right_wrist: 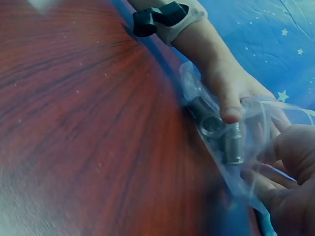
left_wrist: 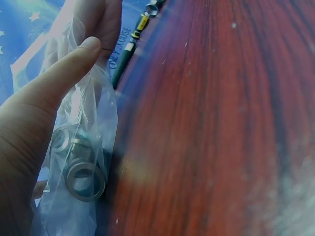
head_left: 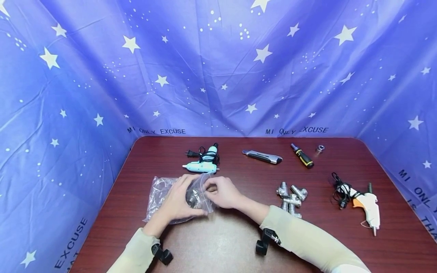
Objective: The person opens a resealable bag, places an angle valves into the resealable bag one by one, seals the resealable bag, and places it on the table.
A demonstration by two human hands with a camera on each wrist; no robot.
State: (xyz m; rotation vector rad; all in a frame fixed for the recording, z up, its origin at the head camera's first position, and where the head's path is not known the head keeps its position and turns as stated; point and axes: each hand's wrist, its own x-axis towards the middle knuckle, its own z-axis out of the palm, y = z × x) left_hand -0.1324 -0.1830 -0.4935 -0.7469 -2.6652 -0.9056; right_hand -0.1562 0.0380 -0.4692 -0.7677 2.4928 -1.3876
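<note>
Glossy red-brown wood table point(head_left: 225, 242); both the left hand point(head_left: 177, 203) and right hand point(head_left: 222, 192) pinch a crinkly clear bag point(head_left: 160, 189); wrist views reveal ringed metal fittings point(left_wrist: 81, 174) inside.

the plastic bag point(head_left: 164, 197) lies on the table point(head_left: 222, 242) at about nine o'clock from the table's middle, with metal fittings point(head_left: 194, 199) inside it; the left hand point(head_left: 177, 203) rests on the bag, the right hand point(head_left: 222, 192) touching it at three o'clock; a glue gun point(head_left: 203, 162) lies at twelve o'clock of the hands; at three o'clock sits a cluster of pipe fittings point(head_left: 291, 197), a second glue gun point(head_left: 367, 206) beyond; a utility knife point(head_left: 262, 156), a screwdriver point(head_left: 302, 156) and a socket point(head_left: 319, 148) line the far edge toward one o'clock
</note>
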